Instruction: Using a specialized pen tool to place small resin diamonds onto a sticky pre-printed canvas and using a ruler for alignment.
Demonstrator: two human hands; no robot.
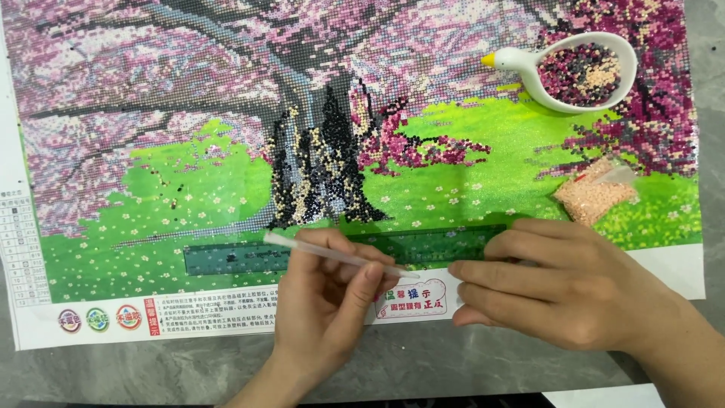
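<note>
A diamond-painting canvas with pink blossom trees and a green meadow covers most of the view. My left hand grips a white applicator pen that lies slanted across its fingers, tip toward the right. My right hand rests flat on the canvas's lower edge, fingers pointing left, pressing on the right end of a translucent green ruler. The ruler lies along the bottom of the meadow. The two hands almost meet near the canvas's white border.
A white duck-shaped dish holding dark, pink and peach beads sits at the upper right. A small clear bag of peach beads lies below it. A colour chart runs along the canvas's left border. Grey stone tabletop shows in front.
</note>
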